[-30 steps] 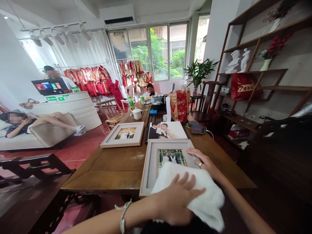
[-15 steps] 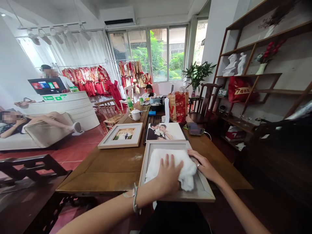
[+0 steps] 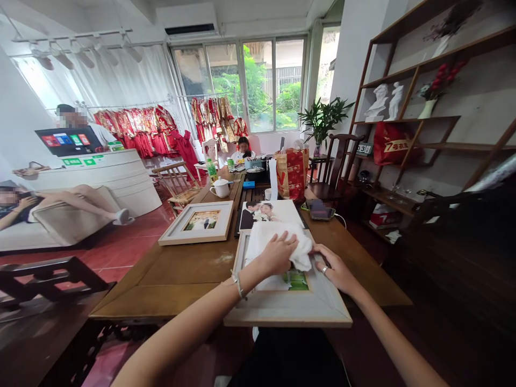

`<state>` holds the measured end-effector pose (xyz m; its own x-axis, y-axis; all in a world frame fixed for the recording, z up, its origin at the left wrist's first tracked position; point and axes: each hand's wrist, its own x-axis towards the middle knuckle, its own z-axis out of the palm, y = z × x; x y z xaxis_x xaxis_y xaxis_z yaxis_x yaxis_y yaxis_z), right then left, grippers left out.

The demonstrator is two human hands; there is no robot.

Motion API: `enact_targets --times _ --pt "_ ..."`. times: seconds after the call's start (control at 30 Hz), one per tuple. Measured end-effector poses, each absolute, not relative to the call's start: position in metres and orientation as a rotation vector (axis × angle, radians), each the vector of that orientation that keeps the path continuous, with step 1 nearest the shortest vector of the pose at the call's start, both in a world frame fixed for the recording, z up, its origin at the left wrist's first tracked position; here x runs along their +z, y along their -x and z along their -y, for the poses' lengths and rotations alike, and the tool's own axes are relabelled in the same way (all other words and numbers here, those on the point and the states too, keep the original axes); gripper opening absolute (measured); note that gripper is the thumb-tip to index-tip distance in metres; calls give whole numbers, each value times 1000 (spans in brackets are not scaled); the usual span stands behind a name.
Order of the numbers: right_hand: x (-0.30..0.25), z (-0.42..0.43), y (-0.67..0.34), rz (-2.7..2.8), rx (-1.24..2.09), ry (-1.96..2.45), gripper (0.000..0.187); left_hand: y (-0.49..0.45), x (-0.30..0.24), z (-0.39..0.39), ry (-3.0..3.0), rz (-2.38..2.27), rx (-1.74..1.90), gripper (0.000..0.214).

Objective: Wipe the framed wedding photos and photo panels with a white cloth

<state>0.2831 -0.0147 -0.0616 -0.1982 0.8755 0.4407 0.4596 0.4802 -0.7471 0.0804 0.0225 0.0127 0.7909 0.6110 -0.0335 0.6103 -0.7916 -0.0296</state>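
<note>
A wooden picture frame (image 3: 287, 309) with a pale inner border lies at the table's near edge, tilted slightly toward me. Bunched white cloth (image 3: 258, 242) covers its upper part. My left hand (image 3: 279, 251) presses on that cloth, fingers laid over it and closed upon it. Below the cloth, part of a picture with green (image 3: 297, 280) shows inside the border. My right hand (image 3: 334, 271), wearing a ring, grips the frame's right side, its thumb on the front. Just beyond, a wedding photo print (image 3: 288, 208) lies flat, partly hidden by the cloth.
On the wooden table (image 3: 173, 285), a second framed photo (image 3: 173, 235) lies left. Farther back are a white teapot (image 3: 220, 188), a bottle (image 3: 212, 172), a red-and-tan bag (image 3: 292, 174) and a phone (image 3: 322, 212) with a cable. Several people are around the room.
My left hand has pushed the cloth up and away toward the frame's far edge, uncovering part of the green picture. My right hand stays on the frame's right side.
</note>
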Motion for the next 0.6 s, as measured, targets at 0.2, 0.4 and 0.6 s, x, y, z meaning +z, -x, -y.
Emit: enact_targets --times 0.2,0.4,0.6 --pt "-64 15 -285 1842 611 1145 35 -12 32 21 2694 1481 269 80" --pt "-63 16 -284 1833 605 1135 36 9 52 82 2998 1424 449 100" --pt "-66 14 -285 1864 588 1127 37 -1 49 117 3186 1358 406 103"
